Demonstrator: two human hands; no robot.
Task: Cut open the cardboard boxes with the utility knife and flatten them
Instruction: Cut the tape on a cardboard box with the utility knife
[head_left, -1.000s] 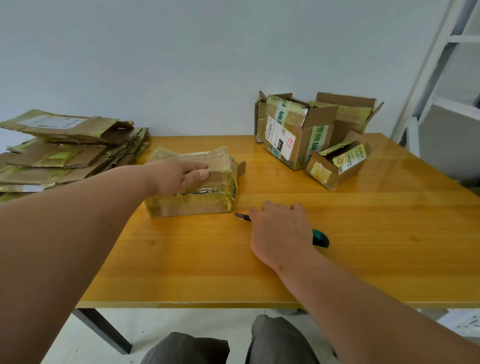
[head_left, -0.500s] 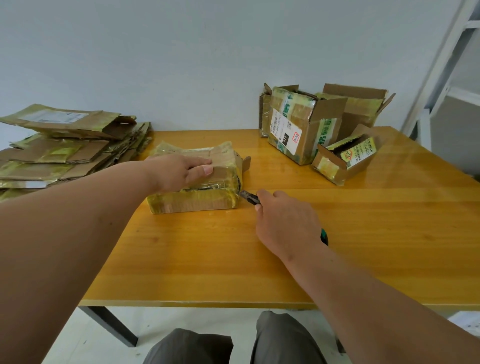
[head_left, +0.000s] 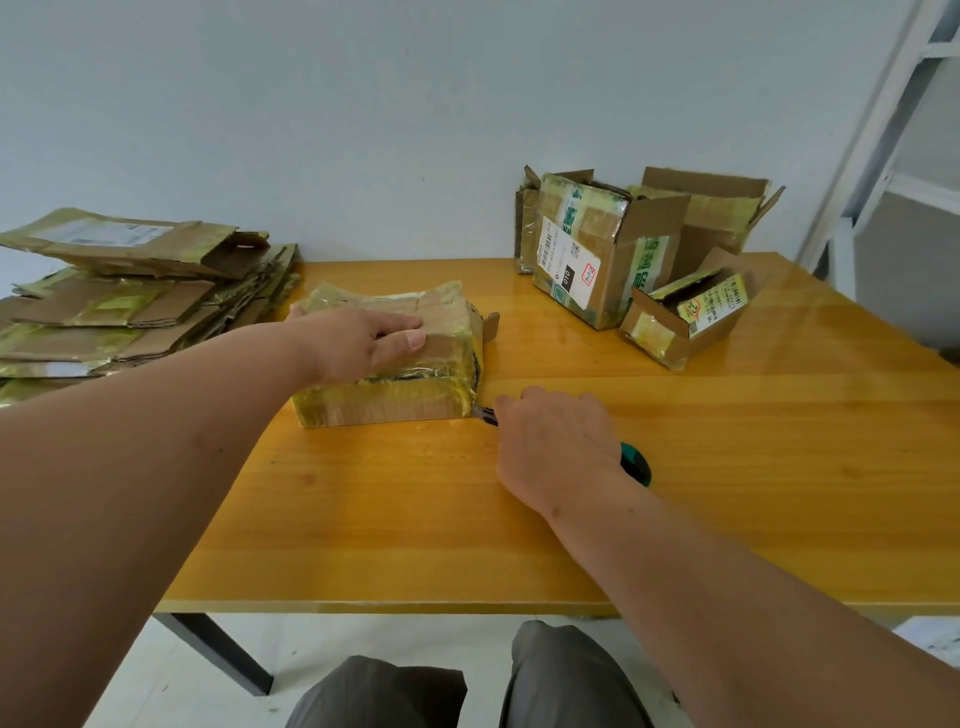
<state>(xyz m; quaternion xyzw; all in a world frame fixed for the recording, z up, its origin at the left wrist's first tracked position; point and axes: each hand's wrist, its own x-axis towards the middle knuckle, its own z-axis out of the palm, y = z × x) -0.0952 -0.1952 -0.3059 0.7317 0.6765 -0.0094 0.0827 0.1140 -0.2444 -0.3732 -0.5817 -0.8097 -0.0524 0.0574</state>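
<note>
A low cardboard box (head_left: 384, 400) wrapped in yellow-green tape lies on the wooden table (head_left: 727, 467). My left hand (head_left: 358, 340) presses flat on its top, fingers straight. My right hand (head_left: 556, 447) grips a utility knife (head_left: 635, 463) with a green and black handle. The blade tip touches the box's near right corner, low down by the table. A small flap sticks out at the box's far right corner.
Three opened boxes (head_left: 587, 249) stand at the back right of the table. A pile of flattened cardboard (head_left: 119, 301) lies at the left. A white metal frame (head_left: 883, 130) rises at the right edge. My knees show below the table's front edge.
My right hand brought the knife from the open table to the box's near right corner. My left hand stayed pressed on the box top.
</note>
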